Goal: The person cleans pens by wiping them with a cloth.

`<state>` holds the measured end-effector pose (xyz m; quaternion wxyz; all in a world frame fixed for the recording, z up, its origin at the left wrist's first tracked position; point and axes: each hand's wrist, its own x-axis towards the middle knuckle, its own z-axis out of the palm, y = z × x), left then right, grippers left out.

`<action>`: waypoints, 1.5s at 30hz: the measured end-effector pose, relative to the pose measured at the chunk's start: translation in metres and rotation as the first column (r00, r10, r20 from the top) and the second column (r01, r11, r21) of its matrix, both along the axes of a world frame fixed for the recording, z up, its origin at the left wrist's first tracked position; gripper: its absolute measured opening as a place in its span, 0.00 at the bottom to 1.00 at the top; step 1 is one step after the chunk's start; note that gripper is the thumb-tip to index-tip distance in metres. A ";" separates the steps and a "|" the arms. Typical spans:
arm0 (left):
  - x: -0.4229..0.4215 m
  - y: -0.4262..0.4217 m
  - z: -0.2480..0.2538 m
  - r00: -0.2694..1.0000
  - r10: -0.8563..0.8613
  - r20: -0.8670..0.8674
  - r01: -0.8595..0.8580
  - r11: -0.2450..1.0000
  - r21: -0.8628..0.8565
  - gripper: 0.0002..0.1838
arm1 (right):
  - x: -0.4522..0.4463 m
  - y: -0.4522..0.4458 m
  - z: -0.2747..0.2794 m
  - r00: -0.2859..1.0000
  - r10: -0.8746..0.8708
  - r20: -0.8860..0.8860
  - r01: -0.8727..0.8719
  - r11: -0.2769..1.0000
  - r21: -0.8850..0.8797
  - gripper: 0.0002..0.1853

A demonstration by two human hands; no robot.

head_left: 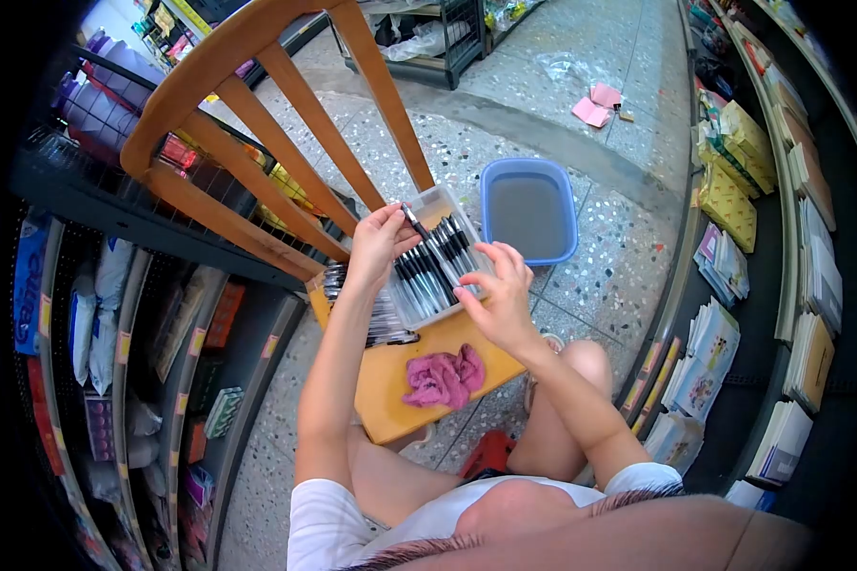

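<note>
A clear plastic box full of dark-capped pens rests on the seat of a wooden chair. Over the box's left side, my left hand pinches the upper end of a pen that slants down across the box. My right hand is at the box's right edge, fingers apart, near the pen's lower end; thumb and fingers do not close on it. Left of the box lies a pile of more pens. A crumpled pink cloth sits on the seat in front of the box.
A blue basin of greyish water stands on the floor just right of the chair. The slatted chair back rises at the far left. Shelves of goods line both sides. A pink paper item lies on the floor farther off.
</note>
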<state>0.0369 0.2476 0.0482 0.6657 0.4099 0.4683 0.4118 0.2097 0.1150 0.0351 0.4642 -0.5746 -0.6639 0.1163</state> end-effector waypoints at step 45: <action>-0.005 -0.031 0.023 0.974 -0.028 -0.223 0.038 0.999 0.038 0.15 | -0.002 0.008 -0.017 0.999 -0.044 -0.022 0.045 0.997 0.062 0.09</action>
